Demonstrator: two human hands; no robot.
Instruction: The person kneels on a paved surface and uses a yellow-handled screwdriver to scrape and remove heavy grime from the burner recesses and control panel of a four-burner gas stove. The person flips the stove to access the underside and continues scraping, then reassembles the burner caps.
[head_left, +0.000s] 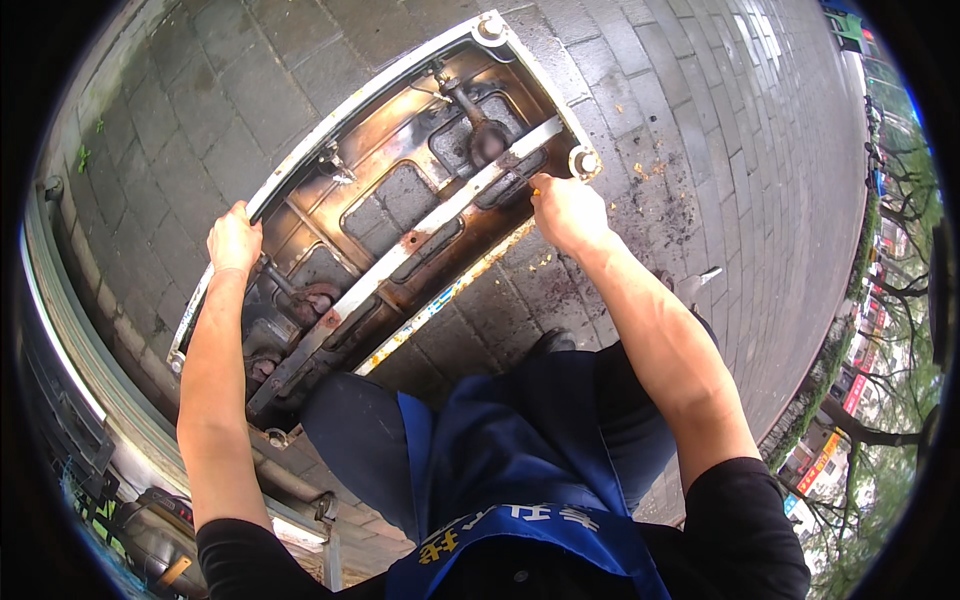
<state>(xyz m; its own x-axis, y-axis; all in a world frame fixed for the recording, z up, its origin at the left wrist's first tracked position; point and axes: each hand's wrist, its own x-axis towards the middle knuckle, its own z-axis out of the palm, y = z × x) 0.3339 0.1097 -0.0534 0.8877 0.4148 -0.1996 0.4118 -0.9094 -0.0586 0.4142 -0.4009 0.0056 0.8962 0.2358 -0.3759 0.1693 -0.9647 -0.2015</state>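
An upturned gas stove (382, 142) lies before me, its underside stained brown and rusty. A white crossbar (450, 210) with rust spots runs along it. A round burner (491, 142) is under the bar's far end, and a corroded burner (319, 300) sits nearer the left. My left hand (234, 240) grips the stove's white rim on the left side. By the right edge, my right hand (570, 214) is closed around a thin-shafted tool (520, 177), perhaps a screwdriver. Its shaft points at the crossbar; whether the tip touches is too small to tell.
Grey paving (487, 315) spreads under the stove, with dark debris (667, 199) scattered on the right. A metal tool (705, 279) lies partly hidden beside my leg. A metal track (90, 330) borders the left. A bag (154, 532) with tools is at lower left.
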